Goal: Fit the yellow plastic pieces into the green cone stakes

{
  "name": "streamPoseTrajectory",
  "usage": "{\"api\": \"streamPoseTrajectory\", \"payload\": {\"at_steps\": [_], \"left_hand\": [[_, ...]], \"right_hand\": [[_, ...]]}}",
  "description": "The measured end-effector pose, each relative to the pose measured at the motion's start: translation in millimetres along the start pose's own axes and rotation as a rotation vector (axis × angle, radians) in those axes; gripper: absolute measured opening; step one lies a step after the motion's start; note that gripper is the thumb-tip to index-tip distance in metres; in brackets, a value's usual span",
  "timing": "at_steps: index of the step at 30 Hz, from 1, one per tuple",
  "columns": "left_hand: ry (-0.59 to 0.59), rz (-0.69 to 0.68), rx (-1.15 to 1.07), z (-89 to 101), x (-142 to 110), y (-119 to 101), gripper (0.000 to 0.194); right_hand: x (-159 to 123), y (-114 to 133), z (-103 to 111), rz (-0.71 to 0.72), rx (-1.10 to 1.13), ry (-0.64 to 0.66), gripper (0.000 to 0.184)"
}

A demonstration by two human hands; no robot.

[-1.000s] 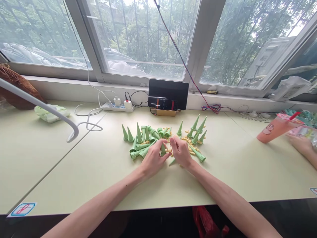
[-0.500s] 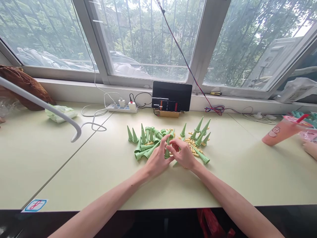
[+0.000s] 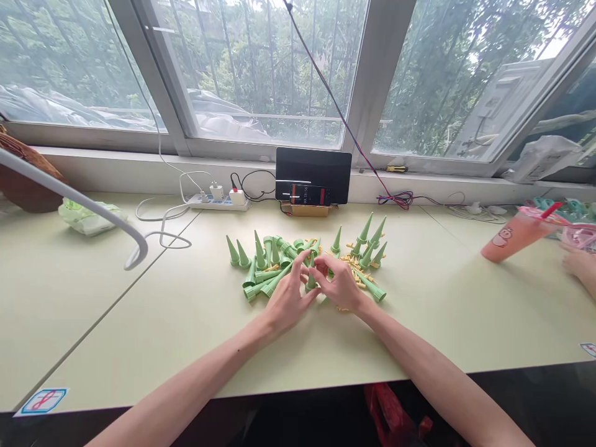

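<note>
My left hand [image 3: 289,299] grips a green plastic watering spike [image 3: 311,278], point up, between thumb and fingers. Against the spike's side, my right hand [image 3: 343,287] has its thumb and fingertips pinched together; whatever they hold is hidden. Left of my hands lies a heap of green spikes [image 3: 261,288], some standing on their bases and some on their sides. To the right, several more upright spikes [image 3: 364,231] stand among small yellow plastic pieces [image 3: 348,262]. A long green spike [image 3: 372,287] lies on its side near my right hand.
A tablet [image 3: 314,171] with a phone [image 3: 310,195] before it stands at the back. A power strip [image 3: 218,203] with cables is to its left. On the right are a tilted drink cup [image 3: 516,236] and another person's hand [image 3: 580,264]. A white curved bar [image 3: 79,195] crosses the left.
The view has shifted slightly, so the tabletop things sit further left. Both hands stay together around the upright spike, with only small finger movement.
</note>
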State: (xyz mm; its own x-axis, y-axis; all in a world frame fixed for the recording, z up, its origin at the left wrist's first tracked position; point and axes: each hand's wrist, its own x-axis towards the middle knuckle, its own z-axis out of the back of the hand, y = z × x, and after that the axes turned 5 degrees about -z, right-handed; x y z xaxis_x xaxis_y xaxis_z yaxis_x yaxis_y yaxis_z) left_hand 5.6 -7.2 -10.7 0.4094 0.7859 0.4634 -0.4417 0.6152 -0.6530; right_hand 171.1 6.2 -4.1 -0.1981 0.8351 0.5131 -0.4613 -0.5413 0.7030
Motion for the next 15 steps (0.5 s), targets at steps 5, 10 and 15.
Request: {"api": "streamPoseTrajectory", "payload": {"at_steps": [5, 10, 15], "left_hand": [[-0.018, 0.013, -0.012, 0.3, 1.2, 5.9, 0.074], [-0.034, 0.026, 0.0, 0.9, 2.8, 4.9, 0.063], [-0.048, 0.039, -0.006, 2.4, 4.3, 3.2, 0.053]], "right_hand": [[2.8, -2.5, 2.9, 0.008, 0.006, 0.001, 0.01], [4.6, -4.5, 4.2, 0.022, -0.011, 0.013, 0.009], [5.0, -4.4, 5.3, 0.021, -0.031, 0.037, 0.007]]}}
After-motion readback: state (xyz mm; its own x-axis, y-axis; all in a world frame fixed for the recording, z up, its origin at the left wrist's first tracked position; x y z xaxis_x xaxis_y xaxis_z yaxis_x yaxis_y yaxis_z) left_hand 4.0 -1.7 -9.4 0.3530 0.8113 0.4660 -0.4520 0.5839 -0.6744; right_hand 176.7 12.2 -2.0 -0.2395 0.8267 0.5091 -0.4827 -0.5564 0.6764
